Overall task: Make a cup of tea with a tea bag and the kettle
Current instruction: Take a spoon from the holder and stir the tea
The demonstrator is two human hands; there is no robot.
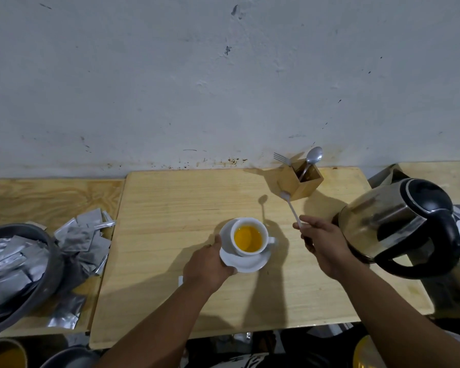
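Note:
A white cup [250, 236] full of yellow-orange tea stands on a white saucer [246, 264] in the middle of the wooden table [170, 261]. My left hand [210, 264] grips the saucer's near-left rim. My right hand [322, 243] is to the right of the cup and pinches a thin white plastic spoon [291, 208], which points up and away toward the cutlery box. The glass kettle [398, 227] with black lid and handle stands at the right, just behind my right hand. No tea bag shows in the cup.
A wooden cutlery box [307, 181] with a metal fork and spoon stands at the back by the wall. Several silver sachets [83, 235] lie at the left beside a grey bowl [41, 261] full of them. Dark bowls sit below the table's front-left edge.

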